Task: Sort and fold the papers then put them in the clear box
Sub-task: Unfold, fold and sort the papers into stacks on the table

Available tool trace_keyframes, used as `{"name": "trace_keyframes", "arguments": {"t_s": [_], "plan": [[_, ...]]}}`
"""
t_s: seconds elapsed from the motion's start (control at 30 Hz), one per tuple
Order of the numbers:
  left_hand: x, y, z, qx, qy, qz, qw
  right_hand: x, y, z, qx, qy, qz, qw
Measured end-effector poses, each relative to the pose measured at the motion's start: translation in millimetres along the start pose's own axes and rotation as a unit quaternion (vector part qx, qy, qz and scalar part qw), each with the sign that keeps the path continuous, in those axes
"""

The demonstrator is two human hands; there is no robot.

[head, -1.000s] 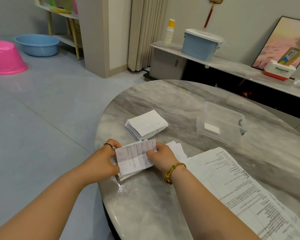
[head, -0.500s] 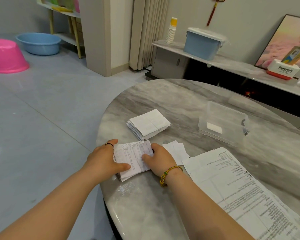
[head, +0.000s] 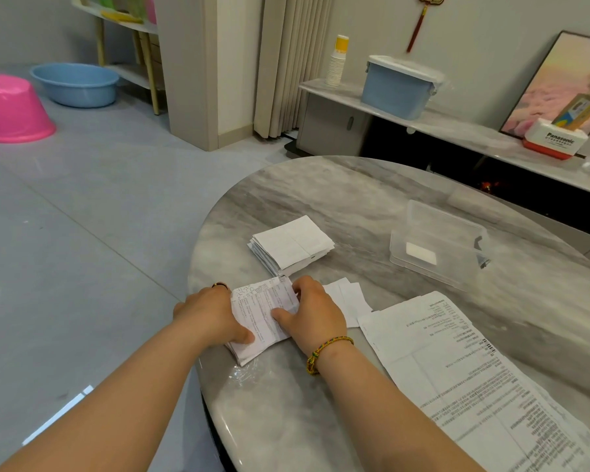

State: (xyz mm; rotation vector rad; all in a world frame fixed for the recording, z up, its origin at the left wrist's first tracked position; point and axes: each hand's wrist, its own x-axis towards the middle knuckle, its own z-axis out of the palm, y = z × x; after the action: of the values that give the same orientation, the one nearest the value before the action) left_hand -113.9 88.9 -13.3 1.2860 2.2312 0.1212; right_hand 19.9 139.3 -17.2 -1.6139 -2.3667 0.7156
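A folded printed paper (head: 259,313) lies on a small pile near the table's front left edge. My left hand (head: 210,315) grips its left side, thumb pressed on top. From the other side my right hand (head: 317,310) holds it, thumb on the sheet and fingers curled over its far right edge. Beyond them sits a stack of folded white papers (head: 292,245). The clear box (head: 438,245) stands at the right with a small white piece inside. Large unfolded printed sheets (head: 474,386) lie at the near right.
A few small white paper pieces (head: 349,298) lie just right of my right hand. The marble table's rounded edge (head: 198,277) runs close to my left hand. A crumpled bit of clear film (head: 242,373) lies near the front edge.
The folded paper was held tilted above the pile; both hands have lowered it flat onto the pile and now hold it there.
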Motion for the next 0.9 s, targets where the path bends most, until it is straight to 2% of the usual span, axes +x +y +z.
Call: {"name": "trace_keyframes", "arguments": {"t_s": [0.1, 0.23, 0.4, 0.47, 0.57, 0.6, 0.67, 0.77, 0.9], "plan": [[0, -1, -1, -0.001, -0.016, -0.007, 1.000, 0, 2, 3, -0.002, 0.015, -0.017, 1.000], [2, -8, 0, -0.079, -0.012, 0.016, 0.997, -1, 6, 5, 0.013, 0.040, -0.030, 0.999], [-10, -8, -7, -0.135, 0.043, 0.085, 0.986, -10, 5, 2, 0.058, 0.085, -0.064, 0.993], [-17, -7, -11, -0.127, 0.076, 0.122, 0.981, -16, 6, 2, 0.055, 0.135, -0.097, 0.985], [-29, -2, -15, -0.078, 0.148, 0.162, 0.973, -22, 9, 2, -0.034, 0.293, -0.173, 0.940], [-33, 0, -15, -0.064, 0.170, 0.170, 0.969, -23, 10, 1, -0.075, 0.318, -0.191, 0.926], [-37, 4, -13, -0.039, 0.192, 0.183, 0.963, -24, 11, -2, -0.159, 0.333, -0.227, 0.901], [-39, 8, -7, -0.031, 0.164, 0.194, 0.967, -25, 12, -7, -0.220, 0.345, -0.264, 0.873], [-36, 11, 2, -0.101, 0.110, 0.202, 0.968, -22, 19, 2, -0.252, 0.321, -0.299, 0.863]]}}
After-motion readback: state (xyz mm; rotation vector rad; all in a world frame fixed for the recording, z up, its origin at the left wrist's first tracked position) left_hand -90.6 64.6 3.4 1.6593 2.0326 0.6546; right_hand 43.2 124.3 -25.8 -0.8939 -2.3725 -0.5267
